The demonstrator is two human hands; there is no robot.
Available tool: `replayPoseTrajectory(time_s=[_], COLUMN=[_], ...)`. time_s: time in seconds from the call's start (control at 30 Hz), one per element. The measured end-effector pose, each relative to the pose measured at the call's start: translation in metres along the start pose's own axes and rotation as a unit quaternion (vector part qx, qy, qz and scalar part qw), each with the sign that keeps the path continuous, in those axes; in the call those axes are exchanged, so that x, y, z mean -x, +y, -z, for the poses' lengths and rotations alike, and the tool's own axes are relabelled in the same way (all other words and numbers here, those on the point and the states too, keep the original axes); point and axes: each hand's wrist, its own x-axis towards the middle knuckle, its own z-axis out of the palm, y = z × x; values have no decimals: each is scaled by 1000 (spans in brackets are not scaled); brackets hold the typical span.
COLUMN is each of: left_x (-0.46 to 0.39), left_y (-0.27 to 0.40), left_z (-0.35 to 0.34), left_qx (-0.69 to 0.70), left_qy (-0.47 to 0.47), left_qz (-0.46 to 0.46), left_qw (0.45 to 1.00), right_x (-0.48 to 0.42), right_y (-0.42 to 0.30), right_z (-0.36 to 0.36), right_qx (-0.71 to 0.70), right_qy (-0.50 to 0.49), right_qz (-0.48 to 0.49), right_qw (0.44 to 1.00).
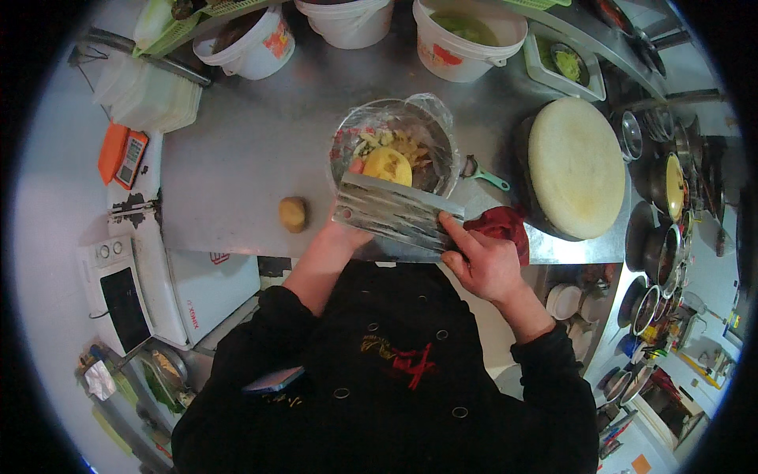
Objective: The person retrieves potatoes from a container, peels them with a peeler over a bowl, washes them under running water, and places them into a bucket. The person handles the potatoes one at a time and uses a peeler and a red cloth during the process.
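Note:
In my right hand [482,258] is a broad Chinese cleaver [397,207], its steel face streaked dark. The index finger lies along the blade, and the handle is hidden. My left hand [350,231] is mostly covered by the blade and holds a peeled yellow potato [386,165] with a brownish patch on top. Potato and cleaver are over the near side of a round bowl [455,133] lined with a clear plastic bag. Peelings [408,145] lie inside it. Whether the edge touches the potato cannot be made out.
An unpeeled potato [292,214] sits left on the steel table [237,148]. Right of the bowl are a green-handled peeler [488,176], a dark red cloth [503,228] and a thick round chopping board [577,169]. White buckets [456,62] and a white tray [536,68] line the back.

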Motion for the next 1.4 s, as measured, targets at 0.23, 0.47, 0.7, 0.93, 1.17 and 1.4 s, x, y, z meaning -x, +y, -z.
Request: replayPoseTrajectory(time_s=[0.23, 0.47, 0.7, 0.93, 1.17, 1.4], left_x=[8, 20, 36, 42, 29, 39], left_y=[-1, -17, -11, 6, 5, 9], left_z=[6, 26, -1, -17, 17, 18], left_qx=[-6, -126, -136, -57, -16, -41], left_qy=[-8, -128, -80, -31, 35, 1], left_qz=[-30, -176, -158, -23, -115, -86], left_qw=[1000, 968, 975, 998, 993, 995], right_x=[-3, -10, -17, -15, -19, -29], right_y=[-2, 0, 3, 55, -4, 4], right_z=[-6, -9, -4, -23, -11, -11], right_qx=[-6, -13, -34, -29, -19, -29], right_qy=[-2, 6, 0, -28, -6, -23], right_qz=[12, 27, 7, -179, 24, 9], right_qw=[1000, 1000, 999, 983, 1000, 999])
